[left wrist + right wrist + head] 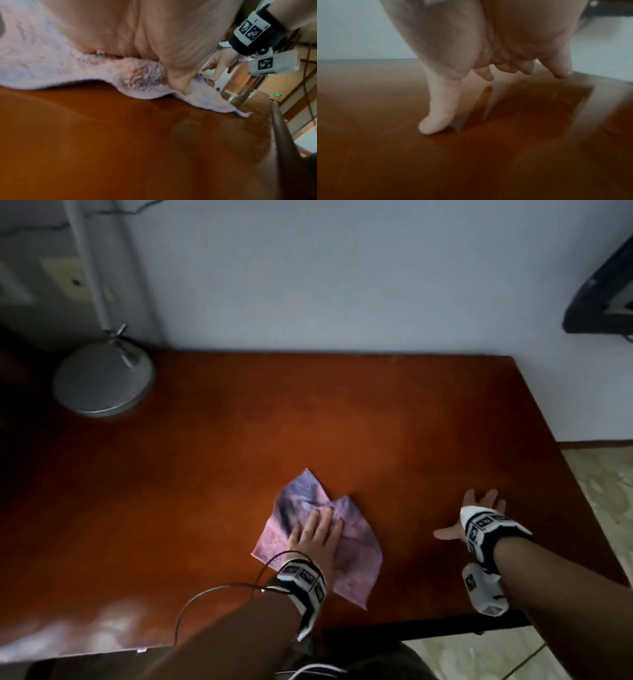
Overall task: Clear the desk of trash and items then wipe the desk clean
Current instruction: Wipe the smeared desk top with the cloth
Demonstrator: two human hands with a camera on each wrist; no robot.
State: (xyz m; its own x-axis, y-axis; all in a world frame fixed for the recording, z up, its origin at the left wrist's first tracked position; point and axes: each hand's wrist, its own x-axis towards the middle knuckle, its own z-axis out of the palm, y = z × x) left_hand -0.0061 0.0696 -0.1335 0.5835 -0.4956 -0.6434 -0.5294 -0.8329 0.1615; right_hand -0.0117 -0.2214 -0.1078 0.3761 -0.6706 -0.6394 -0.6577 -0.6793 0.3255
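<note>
A crumpled pink-and-purple cloth (346, 559) lies near the front middle of the reddish-brown desk (239, 440). My left hand (317, 534) lies flat on it with straight fingers, palm pressing down; the left wrist view shows the palm (120, 29) on the fuzzy cloth (51, 65) above bare desk (102, 148). My right hand (474, 513) rests spread on the bare desk to the right, near the right edge. In the right wrist view its thumb (436, 115) and fingertips (561, 73) touch the wood (471, 162), holding nothing.
A grey round lamp base (102, 378) with its upright pole stands at the desk's back left corner. A white wall runs along the back. A dark object (603, 296) hangs at the upper right. Tiled floor (606, 491) lies beyond the right edge.
</note>
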